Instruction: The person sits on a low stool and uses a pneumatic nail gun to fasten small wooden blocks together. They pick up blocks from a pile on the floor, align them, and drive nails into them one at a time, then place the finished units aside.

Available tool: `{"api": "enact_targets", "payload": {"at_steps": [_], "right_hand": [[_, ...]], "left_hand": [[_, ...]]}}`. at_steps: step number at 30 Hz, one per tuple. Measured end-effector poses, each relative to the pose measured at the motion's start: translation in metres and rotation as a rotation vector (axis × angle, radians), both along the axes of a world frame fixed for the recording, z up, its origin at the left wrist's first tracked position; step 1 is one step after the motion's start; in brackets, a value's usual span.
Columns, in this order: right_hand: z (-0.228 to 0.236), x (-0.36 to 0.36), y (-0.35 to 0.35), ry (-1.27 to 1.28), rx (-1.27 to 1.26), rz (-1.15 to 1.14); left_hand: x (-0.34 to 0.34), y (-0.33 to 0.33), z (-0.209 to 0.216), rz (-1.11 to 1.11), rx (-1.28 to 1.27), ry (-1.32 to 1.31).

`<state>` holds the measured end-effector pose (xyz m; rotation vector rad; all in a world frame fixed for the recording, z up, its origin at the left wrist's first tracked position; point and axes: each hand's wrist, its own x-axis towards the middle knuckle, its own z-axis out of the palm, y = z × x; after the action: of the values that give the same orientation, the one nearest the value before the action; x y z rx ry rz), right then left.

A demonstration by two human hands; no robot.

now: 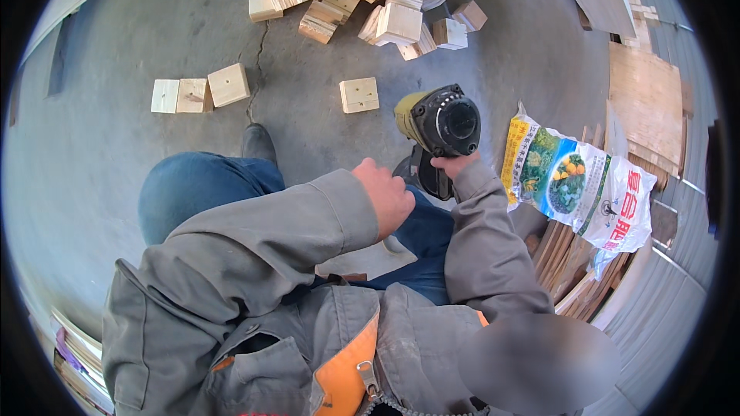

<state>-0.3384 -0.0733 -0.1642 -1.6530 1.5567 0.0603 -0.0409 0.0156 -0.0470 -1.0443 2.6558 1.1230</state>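
Observation:
My right hand is wrapped round the grip of a nail gun with a black round cap and a yellow-green body. The tool is held over my right leg, and its nose is hidden beneath it. Just left of the tool, my left hand is closed with the fingers curled down. Whatever it may hold is out of sight behind the back of the hand. On the floor ahead lies a single wooden block, apart from both hands. Further left, a row of wooden blocks sits side by side.
A heap of wooden blocks covers the floor at the far middle. To my right, a printed plastic sack lies over stacked wood strips. Plywood sheets stand beyond it. My shoe rests near a floor crack.

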Motion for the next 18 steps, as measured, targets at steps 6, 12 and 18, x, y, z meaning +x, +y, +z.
{"api": "enact_targets", "payload": {"at_steps": [6,12,18], "right_hand": [[0.011,0.04,-0.015,-0.071,-0.075,0.098],[0.001,0.068,-0.026,-0.036,0.024,0.066],[-0.004,0.069,-0.029,-0.004,0.019,0.11]], "left_hand": [[0.006,0.002,-0.004,0.078,-0.039,0.069],[0.013,0.001,-0.003,0.119,-0.023,0.116],[0.014,0.001,0.0,0.127,-0.022,0.11]]}}
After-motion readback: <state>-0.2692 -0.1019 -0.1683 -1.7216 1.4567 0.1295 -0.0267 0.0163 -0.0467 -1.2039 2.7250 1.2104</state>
